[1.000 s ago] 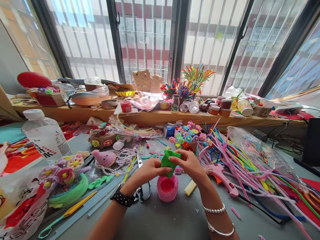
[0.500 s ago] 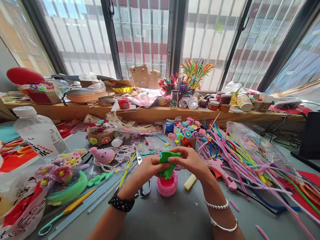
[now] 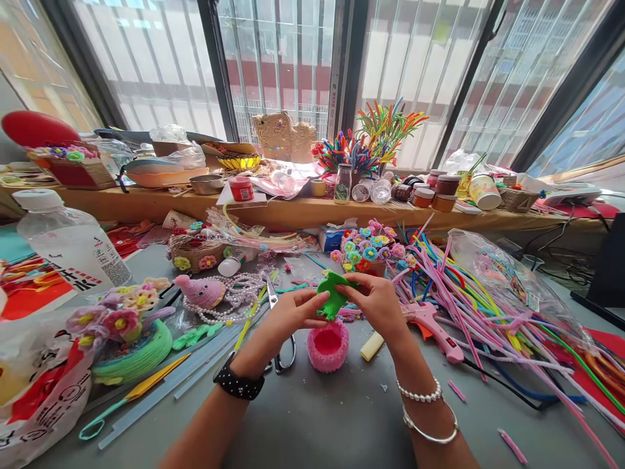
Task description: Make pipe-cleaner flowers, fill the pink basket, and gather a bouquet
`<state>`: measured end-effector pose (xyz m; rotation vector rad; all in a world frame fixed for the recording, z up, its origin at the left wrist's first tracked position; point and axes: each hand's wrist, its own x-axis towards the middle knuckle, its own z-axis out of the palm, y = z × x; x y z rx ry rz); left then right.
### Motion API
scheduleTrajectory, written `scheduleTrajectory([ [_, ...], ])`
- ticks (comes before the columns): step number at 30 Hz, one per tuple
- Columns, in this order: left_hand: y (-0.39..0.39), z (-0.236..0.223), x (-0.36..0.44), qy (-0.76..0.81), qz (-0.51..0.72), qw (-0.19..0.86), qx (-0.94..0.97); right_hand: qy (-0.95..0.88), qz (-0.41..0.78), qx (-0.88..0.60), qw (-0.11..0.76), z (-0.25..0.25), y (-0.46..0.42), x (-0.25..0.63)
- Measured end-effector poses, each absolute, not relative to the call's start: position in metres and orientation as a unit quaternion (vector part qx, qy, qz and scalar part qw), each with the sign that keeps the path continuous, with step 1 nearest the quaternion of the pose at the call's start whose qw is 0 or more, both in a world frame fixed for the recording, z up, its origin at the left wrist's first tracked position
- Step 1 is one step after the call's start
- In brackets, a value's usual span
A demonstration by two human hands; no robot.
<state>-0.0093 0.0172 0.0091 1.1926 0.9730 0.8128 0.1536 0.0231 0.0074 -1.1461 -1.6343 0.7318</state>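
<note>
Between my hands is a soft-looking, thin green sheet (image 3: pixel 332 296) with uneven edges; its exact material is hard to tell. My left hand (image 3: pixel 291 315) pinches its lower left side. Thumb and fingers of my right hand (image 3: pixel 377 301) grip its upper right edge. Just below, a small round pink pot (image 3: pixel 328 359) with a bumpy outside stands upright, its reddish-pink inside showing. Scissors (image 3: pixel 271 292) lie beside my left hand, partly covered by it. A cream-coloured block (image 3: pixel 372 347) rests to the right of the pot.
At right are a pink glue gun (image 3: pixel 437 331) with a black cord and a heap of pipe cleaners (image 3: pixel 469 293). Clear glue sticks (image 3: pixel 161 397), a pink knitted toy (image 3: pixel 201 290), flower pots and a bottle (image 3: pixel 73 254) crowd the left. Jars line the windowsill (image 3: pixel 288 207).
Both hands have lifted the green sheet up and slightly away from the pot, tilting it. The pot's opening now shows more fully. The view has shifted a little.
</note>
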Motion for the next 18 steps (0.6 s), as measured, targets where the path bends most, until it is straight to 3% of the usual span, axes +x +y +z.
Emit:
scheduleTrajectory([
  [3, 0.0196, 0.0084, -0.0089, 0.389, 0.397, 0.695, 0.457, -0.732, 0.178, -0.447, 0.483, 0.0099, 0.0198, 0.1489],
  [9, 0.0207, 0.0098, -0.0130, 0.351, 0.457, 0.693, 0.433, -0.846, 0.037, -0.379, 0.372, 0.0128, 0.0151, 0.1436],
  [12, 0.0198, 0.0095, -0.0132, 0.365, 0.472, 0.663, 0.453, -0.854, 0.063, -0.353, 0.378, 0.0129, 0.0152, 0.1439],
  [18, 0.0168, 0.0119, -0.0079, 0.395, 0.487, 0.621, 0.471, -0.749, 0.160, -0.403, 0.501, 0.0115, 0.0190, 0.1465],
])
